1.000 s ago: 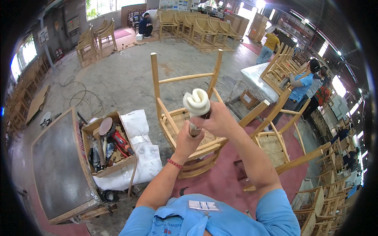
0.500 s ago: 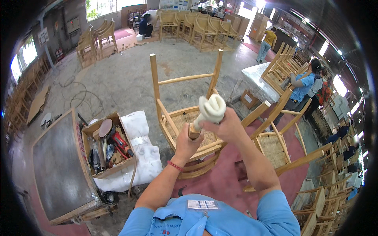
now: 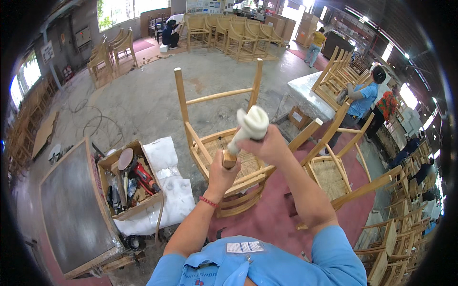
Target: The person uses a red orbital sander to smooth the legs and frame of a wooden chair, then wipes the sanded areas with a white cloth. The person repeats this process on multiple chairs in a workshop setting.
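Observation:
My left hand [image 3: 221, 175] is wrapped around the end of a wooden chair leg [image 3: 229, 160] that points up toward me. In my right hand [image 3: 267, 148] is a bunched roll of white soft sheeting [image 3: 256, 120], perhaps foam or cloth. Its narrow tail runs down to the leg beside my left fingers. The leg seems to belong to the upturned chair [image 3: 219, 96] in front of me, whose woven seat [image 3: 223, 147] lies below my hands. Part of the seat and leg is hidden by my hands and the roll.
At left, a cardboard box [image 3: 156, 201] of tools, including a red power tool [image 3: 144, 177], rests on white padding [image 3: 177, 193] by a dark-topped panel [image 3: 71, 205]. Another upturned chair [image 3: 350, 202] stands at right. A co-worker [image 3: 363, 97] works at a plastic-covered table [image 3: 310, 95].
The view has shifted slightly. My right hand and the white roll have tilted a little, while my left hand keeps its hold on the leg. The co-worker at right has turned their head.

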`<state>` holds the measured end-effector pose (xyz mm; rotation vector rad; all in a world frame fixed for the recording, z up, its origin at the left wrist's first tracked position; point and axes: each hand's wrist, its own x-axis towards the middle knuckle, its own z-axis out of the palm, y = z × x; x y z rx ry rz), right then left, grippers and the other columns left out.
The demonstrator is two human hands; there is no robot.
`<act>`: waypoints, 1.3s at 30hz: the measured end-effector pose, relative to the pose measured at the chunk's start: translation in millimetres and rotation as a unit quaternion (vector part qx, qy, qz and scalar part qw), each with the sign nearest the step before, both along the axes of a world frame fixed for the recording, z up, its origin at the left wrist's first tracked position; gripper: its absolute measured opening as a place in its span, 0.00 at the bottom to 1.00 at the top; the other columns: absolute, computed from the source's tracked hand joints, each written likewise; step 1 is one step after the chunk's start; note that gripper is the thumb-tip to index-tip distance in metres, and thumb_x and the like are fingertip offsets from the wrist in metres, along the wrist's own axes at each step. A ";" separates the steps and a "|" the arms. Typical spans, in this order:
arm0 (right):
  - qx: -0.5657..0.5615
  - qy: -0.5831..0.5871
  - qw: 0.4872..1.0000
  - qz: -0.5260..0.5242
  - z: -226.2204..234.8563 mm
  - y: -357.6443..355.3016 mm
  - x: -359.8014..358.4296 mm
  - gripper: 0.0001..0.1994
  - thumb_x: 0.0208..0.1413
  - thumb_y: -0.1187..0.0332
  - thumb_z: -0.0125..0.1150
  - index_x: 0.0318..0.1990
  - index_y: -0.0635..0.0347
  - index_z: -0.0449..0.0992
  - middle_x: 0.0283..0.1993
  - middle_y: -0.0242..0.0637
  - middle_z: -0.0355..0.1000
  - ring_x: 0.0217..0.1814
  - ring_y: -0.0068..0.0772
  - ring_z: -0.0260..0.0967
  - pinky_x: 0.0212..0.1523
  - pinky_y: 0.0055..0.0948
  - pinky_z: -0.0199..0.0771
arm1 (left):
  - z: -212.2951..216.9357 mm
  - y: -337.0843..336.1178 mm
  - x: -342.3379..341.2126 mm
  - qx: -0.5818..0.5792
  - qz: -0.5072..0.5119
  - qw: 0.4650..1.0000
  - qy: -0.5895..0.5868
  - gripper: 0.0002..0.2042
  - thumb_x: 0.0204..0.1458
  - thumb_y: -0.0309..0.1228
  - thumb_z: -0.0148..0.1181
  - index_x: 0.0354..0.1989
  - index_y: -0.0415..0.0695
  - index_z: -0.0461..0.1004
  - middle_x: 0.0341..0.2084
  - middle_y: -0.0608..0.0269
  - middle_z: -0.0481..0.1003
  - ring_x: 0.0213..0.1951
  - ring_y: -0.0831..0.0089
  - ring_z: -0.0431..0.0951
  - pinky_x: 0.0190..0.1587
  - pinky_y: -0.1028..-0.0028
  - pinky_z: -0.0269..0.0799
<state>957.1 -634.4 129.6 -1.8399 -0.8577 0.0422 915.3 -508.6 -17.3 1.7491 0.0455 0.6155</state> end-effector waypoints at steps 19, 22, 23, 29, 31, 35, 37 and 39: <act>0.089 0.014 0.996 -0.005 -21.3 -12.6 -7.0 0.17 0.48 0.66 0.72 0.45 0.62 0.78 0.41 0.34 0.78 0.45 0.24 0.75 0.48 0.29 0.75 | -10.1 0.4 0.3 -0.010 -0.006 0.999 -0.051 0.15 0.50 0.28 0.66 0.42 0.40 0.67 0.32 0.50 0.75 0.33 0.55 0.78 0.36 0.62 0.73; 0.140 0.073 0.984 -0.080 -45.1 -22.4 4.5 0.19 0.50 0.67 0.72 0.48 0.63 0.75 0.43 0.34 0.77 0.45 0.23 0.74 0.48 0.28 0.75 | -14.2 0.8 -0.6 0.064 0.030 0.997 -0.022 0.15 0.51 0.27 0.65 0.44 0.39 0.69 0.33 0.50 0.76 0.36 0.58 0.78 0.39 0.63 0.73; 0.250 0.107 0.961 -0.047 -51.9 -23.2 2.3 0.21 0.50 0.67 0.72 0.51 0.62 0.73 0.43 0.32 0.76 0.44 0.23 0.73 0.48 0.29 0.75 | -14.3 1.5 0.7 0.065 0.027 0.997 -0.024 0.14 0.51 0.26 0.65 0.44 0.38 0.70 0.34 0.52 0.76 0.37 0.60 0.78 0.40 0.64 0.73; 0.146 -0.007 0.984 -0.103 -48.1 -16.6 10.1 0.17 0.51 0.66 0.69 0.45 0.64 0.73 0.39 0.33 0.76 0.42 0.25 0.72 0.44 0.31 0.74 | -4.2 2.4 -2.0 -0.010 -0.026 0.999 0.039 0.05 0.56 0.23 0.59 0.37 0.38 0.69 0.31 0.66 0.69 0.32 0.76 0.69 0.38 0.75 0.69; 0.208 -0.012 0.966 -0.155 -43.7 -24.9 11.9 0.17 0.50 0.65 0.68 0.44 0.64 0.73 0.38 0.33 0.75 0.41 0.26 0.72 0.43 0.32 0.74 | -1.2 1.8 -5.4 -0.035 -0.052 0.998 0.003 0.04 0.57 0.23 0.58 0.36 0.38 0.70 0.31 0.66 0.70 0.34 0.77 0.69 0.39 0.75 0.68; 0.359 0.034 0.919 -0.158 -44.8 -72.2 10.7 0.13 0.51 0.67 0.66 0.41 0.61 0.73 0.37 0.29 0.73 0.39 0.21 0.71 0.44 0.29 0.74 | -1.2 6.6 -2.3 -0.028 -0.059 0.998 0.015 0.03 0.55 0.21 0.58 0.36 0.38 0.70 0.32 0.66 0.70 0.35 0.76 0.69 0.40 0.75 0.68; 0.323 0.038 0.928 -0.182 -40.8 -113.5 14.5 0.11 0.52 0.67 0.65 0.40 0.59 0.73 0.37 0.29 0.73 0.38 0.19 0.70 0.41 0.27 0.73 | -4.3 10.4 1.7 -0.041 -0.052 0.998 0.015 0.03 0.55 0.21 0.57 0.35 0.39 0.70 0.32 0.66 0.70 0.35 0.76 0.69 0.41 0.75 0.68; 0.311 0.067 0.930 -0.184 -34.2 -148.6 20.9 0.10 0.52 0.67 0.65 0.40 0.58 0.73 0.36 0.28 0.73 0.38 0.19 0.70 0.39 0.27 0.72 | -7.5 13.7 5.5 0.002 -0.033 0.999 0.016 0.08 0.58 0.27 0.59 0.40 0.35 0.71 0.34 0.63 0.72 0.38 0.71 0.71 0.45 0.70 0.70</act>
